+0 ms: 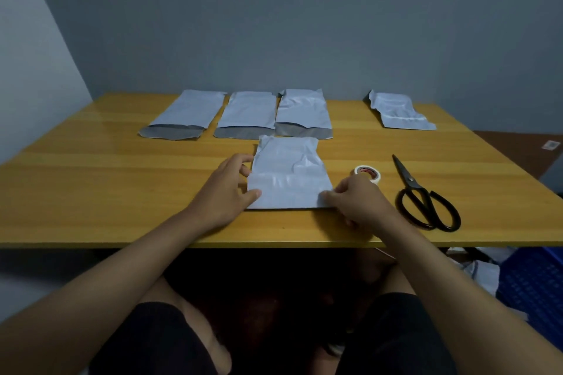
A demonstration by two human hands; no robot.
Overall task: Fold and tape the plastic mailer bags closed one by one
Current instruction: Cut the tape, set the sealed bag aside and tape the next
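Wooden table (pixel 91 186), person seated at its near edge; one white mailer bag (pixel 286 173) lay flat at centre, directly ahead, its near edge a straight crease, so its flap appeared already folded over; no tape visible on it from this view.

Left hand (pixel 227 192) rested at the bag's 9 o'clock edge; thumb lay on the bag's near-left corner, fingers loosely bent along the left edge, touching rather than clamped as far as could be seen. Right hand (pixel 356 201) at the bag's 4 o'clock corner; thumb and forefinger together on that corner, apparently pinching or pressing the fold; the other fingers curled, hidden in part.

Roll of tape (pixel 368 173) stood just beyond the right hand, at 3 o'clock of the bag, untouched; black scissors (pixel 426 201) lay farther out at 3 o'clock, blades pointing away, untouched.

Back row at 12 o'clock: three mailers, left (pixel 182 114), middle (pixel 245 115) and right (pixel 303 113), side by side; each showed a grey open mouth toward the person, so judged not yet folded or taped. One more mailer (pixel 399 111) lay apart at 1 o'clock, crumpled, shorter, no grey mouth showing; judged likely finished, though tape could not be made out.

Tally, as a judgement: perhaps one done; one folded and awaiting tape; three left. Next need: hold the fold down, pull and cut tape.
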